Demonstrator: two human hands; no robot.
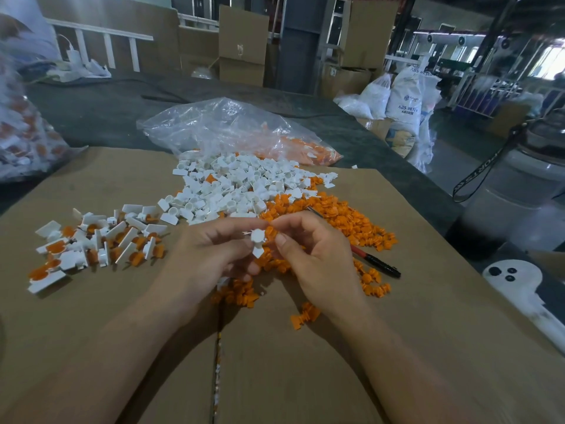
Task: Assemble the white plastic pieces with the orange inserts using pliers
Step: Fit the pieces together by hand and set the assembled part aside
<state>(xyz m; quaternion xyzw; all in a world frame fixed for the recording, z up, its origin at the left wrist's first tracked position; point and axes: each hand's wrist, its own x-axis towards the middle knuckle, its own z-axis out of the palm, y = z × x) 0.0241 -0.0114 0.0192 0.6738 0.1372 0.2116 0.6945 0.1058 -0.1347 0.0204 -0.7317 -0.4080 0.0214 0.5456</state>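
A factory or warehouse floor, shown by stacked cardboard boxes [243, 45], white sacks of ABS resin [405, 97], metal racking [477, 71] and a cardboard-covered table [412, 301].

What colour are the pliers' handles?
Red and black handles, best seen in the head view.

One view only. Head-worn wide-angle camera, facing forward and down onto the cardboard sheet [275, 368]. Left hand [211, 258] and right hand [321, 258] sit close, mid-frame; forearms [107, 362] enter from the bottom edge; the warehouse [305, 41] beyond fills the top
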